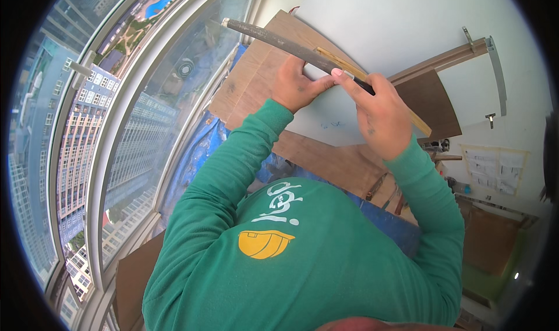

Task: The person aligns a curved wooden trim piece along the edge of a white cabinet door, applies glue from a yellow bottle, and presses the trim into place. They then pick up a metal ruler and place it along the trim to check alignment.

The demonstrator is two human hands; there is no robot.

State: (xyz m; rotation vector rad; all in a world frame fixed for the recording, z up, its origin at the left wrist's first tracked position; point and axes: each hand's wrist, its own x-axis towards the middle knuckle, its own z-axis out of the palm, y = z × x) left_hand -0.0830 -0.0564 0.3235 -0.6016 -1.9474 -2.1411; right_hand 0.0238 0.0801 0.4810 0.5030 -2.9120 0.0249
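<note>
A long, narrow dark grey bar [265,36], scuffed along its face, slants from the upper left down to a black end at the right. Its far tip is pale. My right hand [381,112] grips it near the black end, with a finger stretched along it. Closed around its middle is my left hand [300,86], with the fingers partly hidden behind the bar and the thumb toward the right hand. Beneath both hands lies a white panel [326,121] with faint handwriting. A thin yellowish wooden strip [419,123] runs behind the right hand.
Brown wooden boards [247,89] lie around the white panel. Blue plastic sheeting [201,147] covers the area by the tall window [192,69] on the left. A brown shelf-like piece [428,101] stands by the white wall at the right, near taped paper sheets [494,169].
</note>
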